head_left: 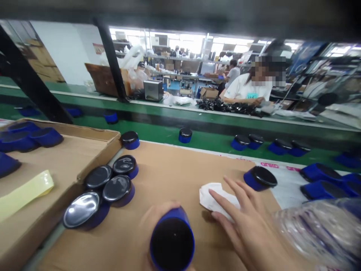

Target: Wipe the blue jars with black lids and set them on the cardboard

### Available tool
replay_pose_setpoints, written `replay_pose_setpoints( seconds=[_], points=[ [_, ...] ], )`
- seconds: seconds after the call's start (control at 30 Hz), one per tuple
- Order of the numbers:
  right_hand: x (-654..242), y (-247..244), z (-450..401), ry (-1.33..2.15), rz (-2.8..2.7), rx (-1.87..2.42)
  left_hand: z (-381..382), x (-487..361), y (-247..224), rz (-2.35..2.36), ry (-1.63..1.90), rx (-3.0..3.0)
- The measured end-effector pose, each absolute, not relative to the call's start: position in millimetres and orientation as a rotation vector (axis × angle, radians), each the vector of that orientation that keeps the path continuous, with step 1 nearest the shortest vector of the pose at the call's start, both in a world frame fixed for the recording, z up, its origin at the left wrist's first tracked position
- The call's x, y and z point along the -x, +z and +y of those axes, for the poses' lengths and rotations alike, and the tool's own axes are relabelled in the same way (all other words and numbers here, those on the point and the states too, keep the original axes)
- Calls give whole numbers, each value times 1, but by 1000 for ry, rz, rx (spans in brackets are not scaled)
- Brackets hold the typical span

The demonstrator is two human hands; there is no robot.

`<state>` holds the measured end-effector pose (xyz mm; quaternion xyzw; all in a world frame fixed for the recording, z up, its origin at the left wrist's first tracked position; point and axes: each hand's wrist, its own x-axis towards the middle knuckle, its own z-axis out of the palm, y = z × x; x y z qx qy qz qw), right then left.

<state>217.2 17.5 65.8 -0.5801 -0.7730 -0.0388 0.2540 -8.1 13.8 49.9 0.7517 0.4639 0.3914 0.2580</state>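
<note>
The left hand point(160, 222) is blurred, but its fingers seem to close around a blue round container point(172, 241), above the worktop point(225, 162). The right hand point(248, 233) is open, its fingers spread and lying on a white cloth point(217, 199). Just beside them stands another blue container point(260, 178).

I'm seeing the wearer's two bare hands from the head camera: the right hand point(248, 233) is showing long, slim, tapering fingers point(224, 199), while the left hand point(158, 220) is appearing only as a motion-blurred shape, its details lost.
</note>
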Motion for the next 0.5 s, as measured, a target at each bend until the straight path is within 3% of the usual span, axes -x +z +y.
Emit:
replay_pose_setpoints(
  seconds=[0.13, 0.2, 0.37, 0.5],
  points=[
    [-204, 104, 26, 931, -1746, 1569, 28, -4, 85, 1035, 1078, -1882],
    [-192, 116, 29, 1222, -1611, 1484, 40, -12, 98, 911, 1063, -1871],
    [-189, 107, 54, 1090, -1507, 1234, 82, -25, 124, 783, 908, -1948],
    [-204, 81, 68, 879, -1605, 1286, 105, -29, 121, 737, 773, -1859]
  ],
)
